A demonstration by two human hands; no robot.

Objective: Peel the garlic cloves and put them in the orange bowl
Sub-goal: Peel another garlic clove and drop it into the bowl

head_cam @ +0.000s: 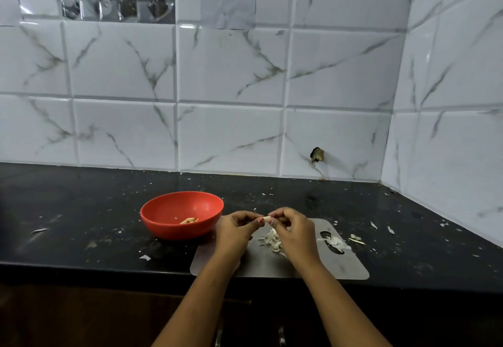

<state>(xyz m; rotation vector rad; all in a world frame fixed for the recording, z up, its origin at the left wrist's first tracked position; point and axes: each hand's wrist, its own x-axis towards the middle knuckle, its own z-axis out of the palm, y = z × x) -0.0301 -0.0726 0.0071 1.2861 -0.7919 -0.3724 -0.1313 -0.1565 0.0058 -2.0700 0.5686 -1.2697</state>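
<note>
Left hand (235, 227), right hand (293, 232) pinch clove (268, 219); bowl (174, 230) near.

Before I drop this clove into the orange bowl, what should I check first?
1. Grip: the left hand and right hand both pinch the garlic clove: ok.
2. Clove fully peeled: too small to see: cannot tell.
3. The orange bowl is upright, just left of the left hand: ok.
4. Room in the bowl: only a few peeled cloves at the bottom: ok.
5. The peel pile lies on the steel board, apart from the bowl: ok.
</note>
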